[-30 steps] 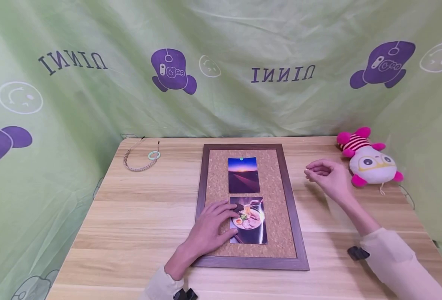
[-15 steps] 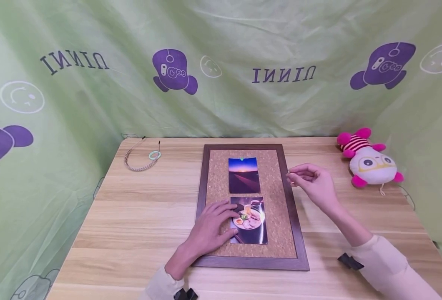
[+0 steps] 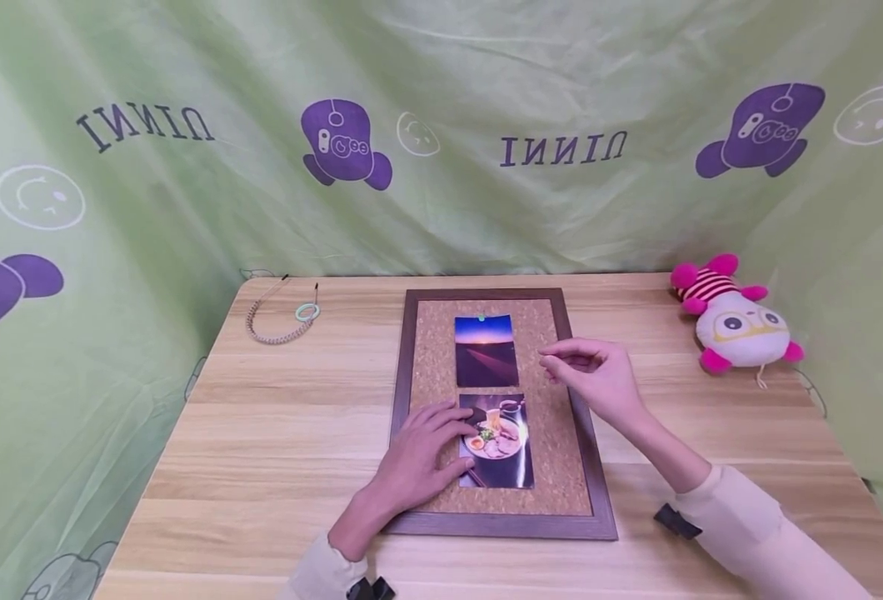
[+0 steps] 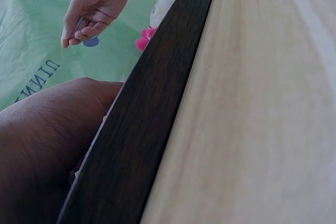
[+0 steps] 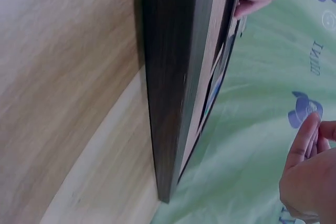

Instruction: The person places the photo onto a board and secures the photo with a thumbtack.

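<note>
A cork board (image 3: pixel 557 454) with a dark wooden frame lies flat on the table. My left hand (image 3: pixel 419 458) rests on its lower left part, fingers spread over the left edge of a ramen photo (image 3: pixel 500 462). Above that photo lies a sunset photo (image 3: pixel 486 362), with a green push pin (image 3: pixel 482 317) at its top edge. My right hand (image 3: pixel 606 379) hovers over the board's right side, just right of the sunset photo. Its thumb and index finger pinch together on a tiny pale thing, too small to make out. In the right wrist view, the right hand's fingertips (image 5: pixel 314 116) meet.
A pink and white plush toy (image 3: pixel 741 325) lies at the table's back right. At the back left are a beaded headband (image 3: pixel 280 337) and a mint-green ring (image 3: pixel 307 312). A green printed curtain (image 3: pixel 456 217) hangs behind the wooden table (image 3: pixel 261 442) and at its sides.
My right hand has moved left from the bare table to over the board's right side, fingertips still together. My left hand and the photos have stayed where they were.
</note>
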Demonstrator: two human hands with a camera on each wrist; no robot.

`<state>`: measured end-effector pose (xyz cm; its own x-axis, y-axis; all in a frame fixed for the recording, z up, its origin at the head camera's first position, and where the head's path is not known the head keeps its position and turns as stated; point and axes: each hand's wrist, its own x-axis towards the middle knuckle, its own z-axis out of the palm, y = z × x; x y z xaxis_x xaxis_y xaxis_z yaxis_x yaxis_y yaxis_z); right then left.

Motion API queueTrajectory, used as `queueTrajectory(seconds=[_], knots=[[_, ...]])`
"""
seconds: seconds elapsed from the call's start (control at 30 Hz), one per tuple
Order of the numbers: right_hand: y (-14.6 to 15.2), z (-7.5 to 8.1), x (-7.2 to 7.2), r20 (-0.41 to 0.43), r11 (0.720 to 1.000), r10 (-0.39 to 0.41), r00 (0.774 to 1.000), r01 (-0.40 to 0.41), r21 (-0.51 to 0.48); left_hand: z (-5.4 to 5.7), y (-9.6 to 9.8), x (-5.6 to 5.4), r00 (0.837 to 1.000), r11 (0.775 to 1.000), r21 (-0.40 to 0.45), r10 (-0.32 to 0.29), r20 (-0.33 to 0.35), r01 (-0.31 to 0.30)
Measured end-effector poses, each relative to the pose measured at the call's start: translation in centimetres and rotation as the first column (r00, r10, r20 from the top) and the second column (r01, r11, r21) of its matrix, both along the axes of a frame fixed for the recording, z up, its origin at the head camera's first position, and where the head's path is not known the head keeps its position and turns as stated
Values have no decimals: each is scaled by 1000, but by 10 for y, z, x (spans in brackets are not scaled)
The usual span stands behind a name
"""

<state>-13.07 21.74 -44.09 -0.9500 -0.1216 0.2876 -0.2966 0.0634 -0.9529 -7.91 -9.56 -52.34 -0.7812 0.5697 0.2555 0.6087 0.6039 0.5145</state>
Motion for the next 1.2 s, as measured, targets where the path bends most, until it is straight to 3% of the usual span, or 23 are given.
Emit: queueTrajectory(seconds=[0.17, 0.47, 0.67, 0.9, 1.1, 1.2], knots=[[-12, -5, 1, 22, 994, -6, 1000, 3, 113, -1, 0, 0, 1000, 1000, -13, 0, 4, 0], [-33, -12, -2, 183, 958, 29, 983, -80, 277, -2, -1, 0, 1000, 1000, -20, 0, -9, 0], [-44, -23, -5, 284, 943, 50, 958, -138, 302, -1, -1, -1, 1000, 1000, -24, -1, 12, 1], [-51, -34, -3, 356, 955, 103, 929, -192, 226, -1, 0, -1, 1000, 1000, -24, 0, 11, 1], [-53, -38, -8, 443, 957, 47, 895, -167, 235, -1, -1, -1, 1000, 1000, -19, 0, 17, 1], [-55, -41, -10, 426, 946, 15, 904, -151, 286, -1, -1, -1, 1000, 1000, -18, 0, 16, 1]])
